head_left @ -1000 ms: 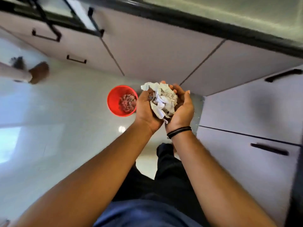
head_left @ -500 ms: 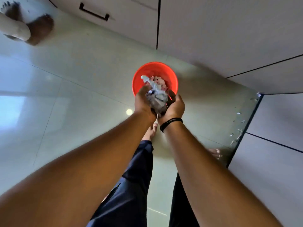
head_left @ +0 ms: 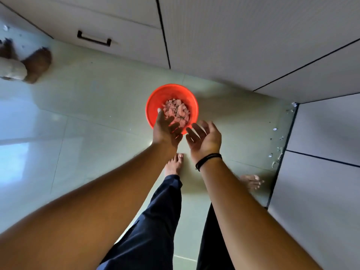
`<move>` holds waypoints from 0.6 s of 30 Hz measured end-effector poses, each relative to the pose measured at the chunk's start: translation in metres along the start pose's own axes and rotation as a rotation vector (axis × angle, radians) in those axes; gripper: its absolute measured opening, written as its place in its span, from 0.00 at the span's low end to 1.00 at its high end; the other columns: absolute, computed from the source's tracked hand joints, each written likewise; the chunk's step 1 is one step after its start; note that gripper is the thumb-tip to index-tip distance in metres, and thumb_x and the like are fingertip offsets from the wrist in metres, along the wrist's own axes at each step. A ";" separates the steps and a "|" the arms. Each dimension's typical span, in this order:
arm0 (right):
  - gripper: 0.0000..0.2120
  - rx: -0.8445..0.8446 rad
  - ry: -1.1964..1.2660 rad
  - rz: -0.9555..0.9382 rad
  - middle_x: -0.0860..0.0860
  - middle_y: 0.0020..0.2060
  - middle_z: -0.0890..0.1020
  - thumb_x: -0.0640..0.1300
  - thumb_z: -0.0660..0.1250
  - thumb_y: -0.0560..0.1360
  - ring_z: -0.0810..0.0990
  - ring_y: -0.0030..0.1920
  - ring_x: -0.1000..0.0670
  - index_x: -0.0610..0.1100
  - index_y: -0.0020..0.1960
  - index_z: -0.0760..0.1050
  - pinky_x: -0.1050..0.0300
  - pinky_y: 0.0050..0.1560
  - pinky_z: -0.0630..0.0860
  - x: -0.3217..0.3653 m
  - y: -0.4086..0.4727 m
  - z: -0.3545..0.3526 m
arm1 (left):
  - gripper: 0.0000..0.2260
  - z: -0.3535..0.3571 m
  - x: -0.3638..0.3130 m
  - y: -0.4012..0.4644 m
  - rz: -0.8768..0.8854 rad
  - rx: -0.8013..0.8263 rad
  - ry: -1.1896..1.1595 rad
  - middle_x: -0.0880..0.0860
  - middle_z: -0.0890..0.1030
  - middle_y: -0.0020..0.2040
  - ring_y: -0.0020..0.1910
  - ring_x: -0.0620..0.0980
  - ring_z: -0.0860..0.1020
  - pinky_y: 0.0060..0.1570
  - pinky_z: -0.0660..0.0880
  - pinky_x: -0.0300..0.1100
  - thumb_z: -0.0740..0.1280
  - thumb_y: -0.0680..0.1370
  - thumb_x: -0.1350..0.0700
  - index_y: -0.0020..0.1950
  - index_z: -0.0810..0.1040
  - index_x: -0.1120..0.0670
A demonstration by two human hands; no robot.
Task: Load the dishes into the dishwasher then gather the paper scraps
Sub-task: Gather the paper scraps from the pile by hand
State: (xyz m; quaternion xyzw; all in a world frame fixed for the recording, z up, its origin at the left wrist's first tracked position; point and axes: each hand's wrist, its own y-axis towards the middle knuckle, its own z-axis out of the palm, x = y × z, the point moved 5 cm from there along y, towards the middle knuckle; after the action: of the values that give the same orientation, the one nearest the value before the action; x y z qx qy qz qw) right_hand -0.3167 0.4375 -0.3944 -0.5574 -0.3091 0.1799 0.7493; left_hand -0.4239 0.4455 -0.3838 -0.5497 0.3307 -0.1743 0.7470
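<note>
A red bucket stands on the pale floor below me, holding a heap of paper scraps. My left hand hovers over the bucket's near rim, fingers spread and empty. To its right, just outside the rim, my right hand is turned palm up with relaxed fingers, also empty; a black band circles its wrist. More small paper scraps lie on the floor along the base of the right-hand cabinets.
White cabinets run along the top, one drawer with a black handle, and more cabinets line the right side. Another person's feet stand at the far left. My own bare feet are just behind the bucket.
Both hands held a wad of paper scraps together, carried it over the red bucket and let it go. The hands have parted and are empty; the scraps lie in the bucket.
</note>
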 end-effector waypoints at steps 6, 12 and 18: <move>0.15 -0.018 0.030 -0.118 0.43 0.42 0.83 0.51 0.59 0.83 0.81 0.46 0.43 0.40 0.51 0.77 0.50 0.55 0.77 0.076 -0.098 -0.024 | 0.29 0.052 0.023 -0.092 -0.066 0.125 0.017 0.63 0.81 0.62 0.63 0.60 0.79 0.68 0.73 0.53 0.60 0.82 0.38 0.68 0.76 0.62; 0.14 -0.082 -0.050 -0.328 0.43 0.40 0.84 0.46 0.61 0.83 0.81 0.39 0.48 0.37 0.53 0.79 0.55 0.46 0.78 0.178 -0.208 -0.074 | 0.27 0.140 0.053 -0.202 -0.059 0.292 0.219 0.63 0.83 0.60 0.60 0.58 0.82 0.63 0.77 0.50 0.61 0.81 0.38 0.64 0.78 0.61; 0.08 -0.070 -0.068 -0.645 0.40 0.39 0.84 0.39 0.66 0.79 0.82 0.40 0.46 0.35 0.45 0.79 0.51 0.46 0.80 0.299 -0.312 -0.119 | 0.22 0.269 0.111 -0.311 -0.083 0.545 0.388 0.62 0.81 0.57 0.57 0.57 0.79 0.64 0.75 0.50 0.62 0.82 0.42 0.60 0.79 0.61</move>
State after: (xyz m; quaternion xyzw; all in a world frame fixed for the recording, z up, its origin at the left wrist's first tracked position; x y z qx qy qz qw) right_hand -0.0385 0.4368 -0.0434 -0.4500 -0.5006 -0.0590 0.7372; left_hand -0.1273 0.4617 -0.0786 -0.2991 0.3855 -0.3880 0.7819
